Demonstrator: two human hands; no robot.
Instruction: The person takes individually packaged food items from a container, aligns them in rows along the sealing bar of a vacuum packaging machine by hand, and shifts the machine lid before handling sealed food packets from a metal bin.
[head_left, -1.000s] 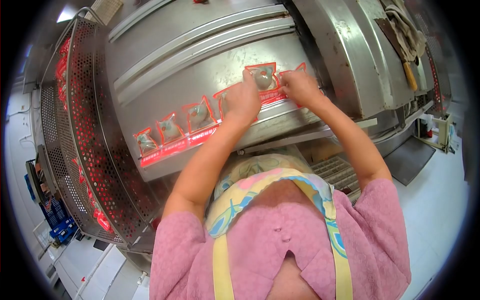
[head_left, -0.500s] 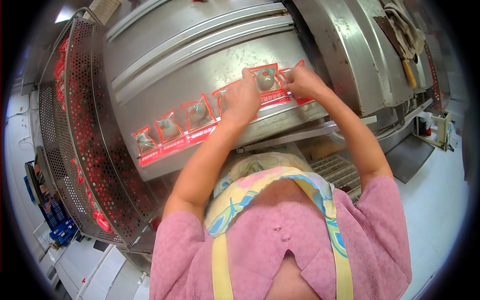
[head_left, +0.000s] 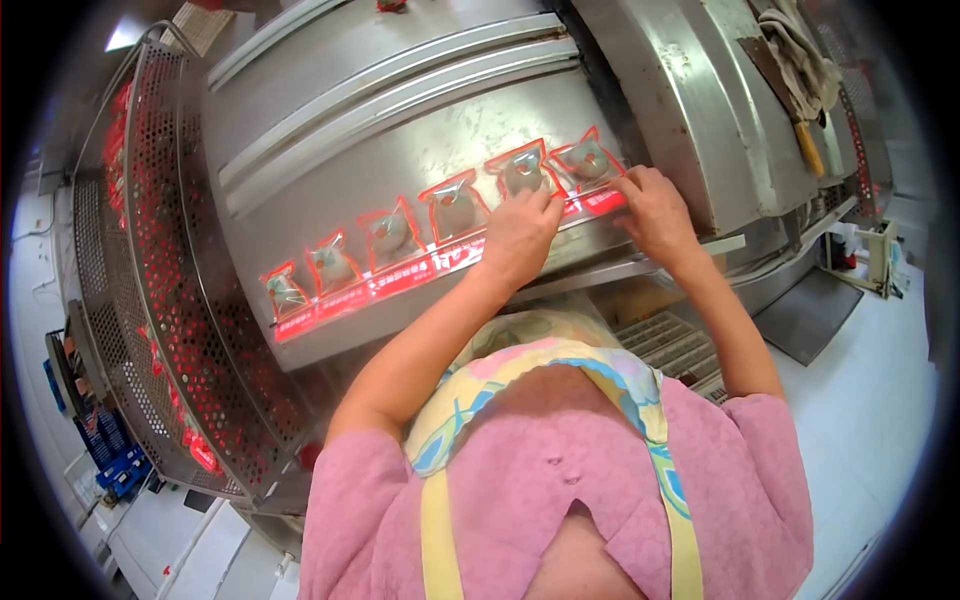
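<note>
Clear plastic packets with red edges, each holding a roundish, dull green item, lie in a slanting row on a steel work surface (head_left: pixel 480 110). Their red printed strips face me. My left hand (head_left: pixel 525 232) is closed, its fingertips at the lower edge of the second packet from the right (head_left: pixel 522 168). At the right end of the row, my right hand (head_left: pixel 657 218) has its fingers curled at the lower right corner of the last packet (head_left: pixel 587 162). Another packet (head_left: pixel 455 207) lies left of my left hand, with several more beyond it.
A perforated metal basket (head_left: pixel 190 300) with red packets showing through stands on the left. Metal rails (head_left: pixel 400 100) cross behind the row. At the right are a steel housing (head_left: pixel 690 110), a wooden-handled tool (head_left: pixel 808 148) and a grey cloth (head_left: pixel 800 60).
My left hand has moved right and toward me, uncovering the packet it was over. My right hand has shifted right and toward me, and the rightmost packet now lies flatter in the row.
</note>
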